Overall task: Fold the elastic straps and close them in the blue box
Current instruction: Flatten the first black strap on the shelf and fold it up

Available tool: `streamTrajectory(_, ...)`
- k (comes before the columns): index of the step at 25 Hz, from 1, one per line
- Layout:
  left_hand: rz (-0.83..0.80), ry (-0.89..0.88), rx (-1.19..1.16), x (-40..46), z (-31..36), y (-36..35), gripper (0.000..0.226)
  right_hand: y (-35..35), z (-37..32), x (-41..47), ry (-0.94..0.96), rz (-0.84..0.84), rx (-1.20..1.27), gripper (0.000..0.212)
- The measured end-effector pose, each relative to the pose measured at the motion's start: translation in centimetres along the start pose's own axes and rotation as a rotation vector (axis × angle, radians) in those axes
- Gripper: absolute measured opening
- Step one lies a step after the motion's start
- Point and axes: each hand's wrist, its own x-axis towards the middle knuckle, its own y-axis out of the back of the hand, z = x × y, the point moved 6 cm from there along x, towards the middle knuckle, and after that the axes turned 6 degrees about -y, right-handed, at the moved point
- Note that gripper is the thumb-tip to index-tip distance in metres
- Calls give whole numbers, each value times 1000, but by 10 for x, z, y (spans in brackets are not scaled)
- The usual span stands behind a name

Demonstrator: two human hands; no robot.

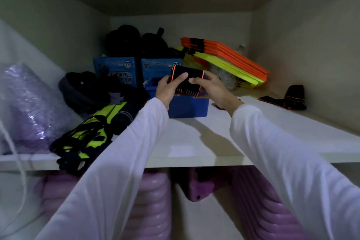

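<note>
Both hands grip one folded black strap (pixel 187 82) right above the blue box (pixel 188 106), left hand (pixel 167 89) and right hand (pixel 213 88) at either end. Another strap (pixel 288 98) lies on the shelf (pixel 194 142) at 3 o'clock from the box.

The folded elastic strap (pixel 187 82) is black with orange edging and a row of pale stitch marks near its lower edge; a second black, orange-trimmed strap (pixel 288 99) lies at three o'clock on the white shelf (pixel 194 142). The open box (pixel 187 106) is plain blue, the cartons (pixel 116 71) at eleven o'clock blue with white print. Flat panels (pixel 229 58) at one o'clock are orange and neon yellow, the vests (pixel 87 136) at eight o'clock neon yellow with black trim, the sleeves (pixel 124 152) white.
</note>
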Motion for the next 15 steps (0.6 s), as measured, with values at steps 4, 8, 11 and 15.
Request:
streamTrajectory(4,81,-40,141,33,5,31,33,-26,-13,45,26,-7,-2,39)
streamTrajectory(8,187,-115,366,59,5,59,46,-41,-13,85,0,10,18,27)
streamTrajectory(11,325,-70,472,76,-1,85,40,-43,-4,120,-11,99,-97,39)
streamTrajectory(15,302,168,746,102,-23,111,23,-50,15,160,-123,94,-356,59)
